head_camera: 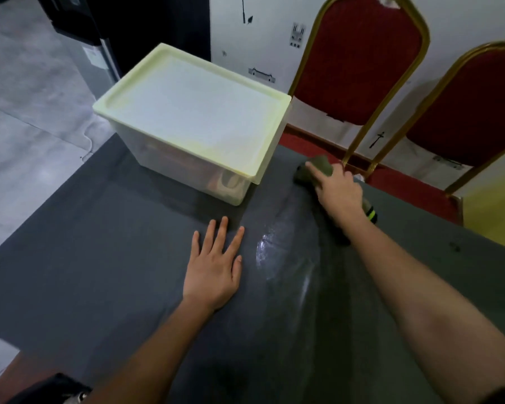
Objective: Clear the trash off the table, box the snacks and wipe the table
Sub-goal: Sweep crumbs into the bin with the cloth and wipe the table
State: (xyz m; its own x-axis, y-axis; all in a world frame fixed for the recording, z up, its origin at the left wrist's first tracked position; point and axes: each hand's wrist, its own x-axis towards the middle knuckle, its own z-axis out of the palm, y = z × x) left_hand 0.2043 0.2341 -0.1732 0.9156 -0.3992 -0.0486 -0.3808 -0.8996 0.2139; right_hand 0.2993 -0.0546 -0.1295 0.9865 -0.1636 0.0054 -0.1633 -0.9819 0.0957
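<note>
A translucent plastic box [184,167] with a pale yellow lid [193,109] shut on it stands at the far left of the dark grey table [85,258]; snack packets show dimly through its wall. My right hand [337,191] presses a dark green cloth [321,167] flat on the table near the far edge, right of the box. My left hand [216,266] lies flat on the table with fingers spread, holding nothing. Wet streaks [274,252] shine between my hands.
Two red chairs with gold frames [359,59] [473,112] stand behind the table's far edge. A dark object with a green-yellow band [370,212] lies just behind my right wrist. Grey floor lies to the left.
</note>
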